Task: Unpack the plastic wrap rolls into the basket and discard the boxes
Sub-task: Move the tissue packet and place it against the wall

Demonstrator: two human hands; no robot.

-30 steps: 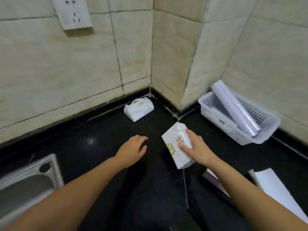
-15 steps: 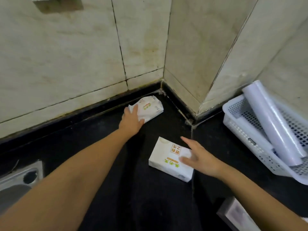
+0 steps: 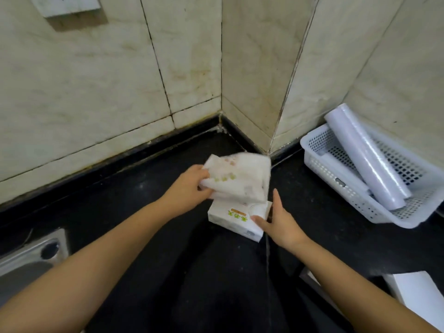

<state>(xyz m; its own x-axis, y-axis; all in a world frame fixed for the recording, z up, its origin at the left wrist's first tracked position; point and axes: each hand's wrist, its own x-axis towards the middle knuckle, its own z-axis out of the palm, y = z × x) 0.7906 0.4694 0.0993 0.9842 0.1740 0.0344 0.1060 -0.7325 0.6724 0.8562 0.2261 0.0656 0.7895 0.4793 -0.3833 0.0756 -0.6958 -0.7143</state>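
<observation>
Here the black stone counter (image 3: 149,236) runs into a corner of pale marbled wall tiles (image 3: 96,80), with the steel rim of a sink (image 3: 28,258) at its left edge. At the right, against the wall, sits the white perforated plastic basket (image 3: 319,164), and 1 long roll of clear plastic wrap (image 3: 365,157) leans across it, its upper end poking above the rim. A flat white box (image 3: 418,296) lies at the lower right corner. In the middle, a white soft tissue pack (image 3: 234,218) with green and orange print rests on the counter; the right hand (image 3: 281,224) lies on it, fingers spread wide. The left hand (image 3: 187,191) grips a 2nd, blurred white pack (image 3: 240,176) just above the 1st.
</observation>
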